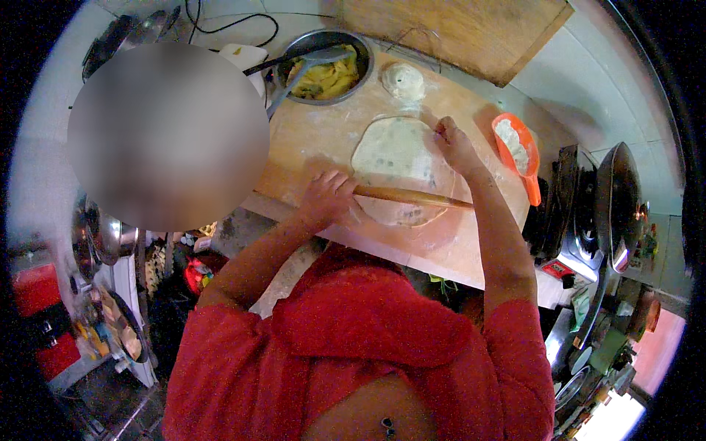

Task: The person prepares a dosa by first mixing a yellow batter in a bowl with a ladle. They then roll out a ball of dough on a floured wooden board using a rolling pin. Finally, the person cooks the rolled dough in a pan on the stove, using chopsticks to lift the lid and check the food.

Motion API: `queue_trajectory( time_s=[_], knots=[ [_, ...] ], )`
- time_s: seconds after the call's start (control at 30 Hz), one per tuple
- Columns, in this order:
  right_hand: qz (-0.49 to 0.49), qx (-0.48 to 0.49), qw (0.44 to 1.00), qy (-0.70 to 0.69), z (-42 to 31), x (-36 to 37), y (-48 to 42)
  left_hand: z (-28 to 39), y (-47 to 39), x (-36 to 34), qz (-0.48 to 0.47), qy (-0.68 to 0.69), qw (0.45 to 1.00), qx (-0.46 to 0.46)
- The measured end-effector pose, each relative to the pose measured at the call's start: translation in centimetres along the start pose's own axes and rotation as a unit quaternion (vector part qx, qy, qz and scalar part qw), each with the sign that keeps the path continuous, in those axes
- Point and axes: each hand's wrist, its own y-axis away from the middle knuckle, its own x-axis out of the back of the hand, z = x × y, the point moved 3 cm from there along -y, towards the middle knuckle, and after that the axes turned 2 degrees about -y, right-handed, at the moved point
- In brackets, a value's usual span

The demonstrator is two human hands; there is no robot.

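Observation:
A flattened sheet of dough [394, 148] lies on the floured wooden board [309, 138], with dark bits showing through it. Across its near part runs a wooden rolling pin [411, 194]. My left hand [330, 195] is closed over the pin's left end. My right hand [456, 144] is by the dough's upper right edge, off the pin, with its fingers bunched; whether they pinch the dough is not clear. The pin's right end passes behind my right forearm. Beyond the sheet sits a round ball of dough [404, 81].
A metal bowl [361, 91] of yellowish filling with a grey utensil stands at the back left. At right lies an orange scoop [530, 182] of flour. Past the board's right edge are a stove [573, 248] and an upright pan [618, 204]. A blurred area hides the left.

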Motion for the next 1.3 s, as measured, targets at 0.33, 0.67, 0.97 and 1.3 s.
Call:
queue_trajectory(
  time_s=[0.33,0.67,0.97,1.3],
  knots=[
    [0.064,-0.035,0.993,0.093,6.0,3.2,7.0,1.3,-1.4,0.3,0.000,0.022,0.999,-0.047],
    [0.140,0.080,0.937,0.310,1.3,-0.1,16.0,1.7,-4.6,-2.8,-0.110,0.125,0.986,0.000],
    [0.186,0.207,0.882,0.381,2.3,-0.4,4.7,-0.8,-9.9,-5.6,-0.050,-0.022,0.995,0.089],
    [0.060,0.217,0.902,0.369,1.2,-1.8,10.7,3.5,-3.9,-4.5,-0.165,0.016,0.986,0.024]
  ],
)
